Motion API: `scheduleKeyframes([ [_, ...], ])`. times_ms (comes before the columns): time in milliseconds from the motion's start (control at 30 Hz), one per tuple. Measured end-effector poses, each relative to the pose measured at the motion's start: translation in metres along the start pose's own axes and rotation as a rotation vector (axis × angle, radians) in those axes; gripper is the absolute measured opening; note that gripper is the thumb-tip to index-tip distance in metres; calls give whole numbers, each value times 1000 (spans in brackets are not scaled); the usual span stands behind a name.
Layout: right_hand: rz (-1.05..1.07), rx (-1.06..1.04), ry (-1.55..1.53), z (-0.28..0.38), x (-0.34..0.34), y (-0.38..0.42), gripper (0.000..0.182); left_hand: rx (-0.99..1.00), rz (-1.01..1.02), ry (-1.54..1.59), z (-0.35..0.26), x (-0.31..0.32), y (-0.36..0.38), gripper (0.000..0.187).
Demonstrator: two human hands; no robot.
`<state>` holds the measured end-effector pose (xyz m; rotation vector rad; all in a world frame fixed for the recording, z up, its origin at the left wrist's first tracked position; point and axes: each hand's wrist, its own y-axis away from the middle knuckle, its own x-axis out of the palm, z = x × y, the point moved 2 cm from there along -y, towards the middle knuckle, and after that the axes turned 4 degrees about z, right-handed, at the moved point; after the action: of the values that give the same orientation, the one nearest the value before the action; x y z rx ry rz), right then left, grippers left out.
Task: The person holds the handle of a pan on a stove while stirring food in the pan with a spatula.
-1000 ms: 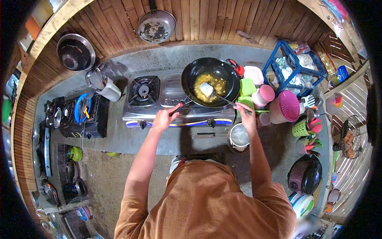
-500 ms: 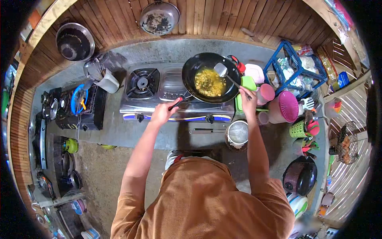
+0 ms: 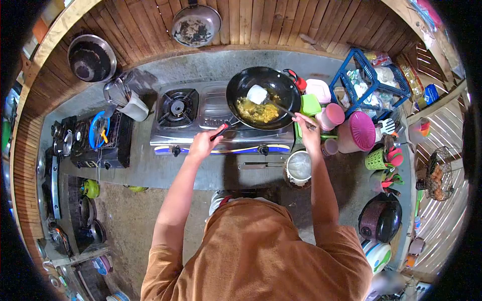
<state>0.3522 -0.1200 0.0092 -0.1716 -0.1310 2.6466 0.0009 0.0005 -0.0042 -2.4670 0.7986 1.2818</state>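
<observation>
A: Start nearest. What do you count?

B: One person in an orange-brown shirt (image 3: 261, 251), two bare arms reaching forward. One small steel pot (image 3: 299, 168) sits on the grey worktop (image 3: 201, 173) just this side of the right hand (image 3: 307, 133).

A: And the hands?

B: The left hand (image 3: 201, 145) is closed tight around the red-tipped handle (image 3: 221, 131) of the wok. The right hand is closed on the handle of one spatula (image 3: 258, 94), whose pale blade lies up and to the left of that hand, inside the wok.

A: How many pans on the stove?

B: One black wok (image 3: 263, 98), on the right of two burners of the steel gas stove (image 3: 221, 120). It holds yellow food (image 3: 257, 111), lying just below the blade. The other burner (image 3: 177, 107), beyond the left hand, is bare.

A: Around the right hand?

B: Just to its right, a green tub (image 3: 310, 105), two pink lidded containers (image 3: 333, 115) and a larger pink lid (image 3: 362, 131). Farther off stands one blue wire crate (image 3: 369, 83) of packets. Nearer again, to the right, sits one dark rice cooker (image 3: 381, 219).

A: To the left?

B: A second, black stove (image 3: 100, 143), well left of the left hand, and a blender jug (image 3: 123, 95) behind it.

A: The room?

B: Wooden slat walls, with two pans (image 3: 196, 25) hanging beyond the worktop.
</observation>
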Motion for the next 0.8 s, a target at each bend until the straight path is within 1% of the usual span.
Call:
scheduleKeyframes([
  [33, -4, 0, 1, 1, -5, 0, 26, -16, 15, -6, -1, -1, 0, 43],
  [100, -64, -181, 302, 12, -16, 1, 23, -31, 30, -12, -1, -1, 0, 44],
  [133, -121, -213, 377, 22, -17, 6, 20, -37, 33, -11, -2, -1, 0, 45],
  [233, -160, -178, 375, 15, -29, 6, 20, -35, 30, -10, 0, 0, 0, 45],
  [400, -176, -190, 454, 8, -40, 15, 19, -25, 30, 4, -8, -6, 1, 46],
  [467, -174, -215, 470, 6, -40, 20, 18, -62, 62, -8, -10, -8, 1, 46],
  [500, -174, -215, 470, 3, -39, 23, 18, -62, 62, -8, -8, -7, 1, 46],
  [567, -151, -144, 437, -5, -34, 30, 19, -15, 18, -7, -6, -4, 1, 45],
  [600, -154, -3, 204, -9, -26, 34, 22, -16, 18, -6, -5, -3, 1, 45],
  [633, -154, -3, 204, -9, -19, 37, 22, -6, 7, -7, -5, -3, 1, 45],
  [700, -119, 37, 19, -10, -4, 40, 25, 4, -5, -11, -1, -1, 1, 45],
  [800, -119, -5, 26, -8, 8, 38, 25, 8, -23, -9, 0, 0, 0, 45],
])
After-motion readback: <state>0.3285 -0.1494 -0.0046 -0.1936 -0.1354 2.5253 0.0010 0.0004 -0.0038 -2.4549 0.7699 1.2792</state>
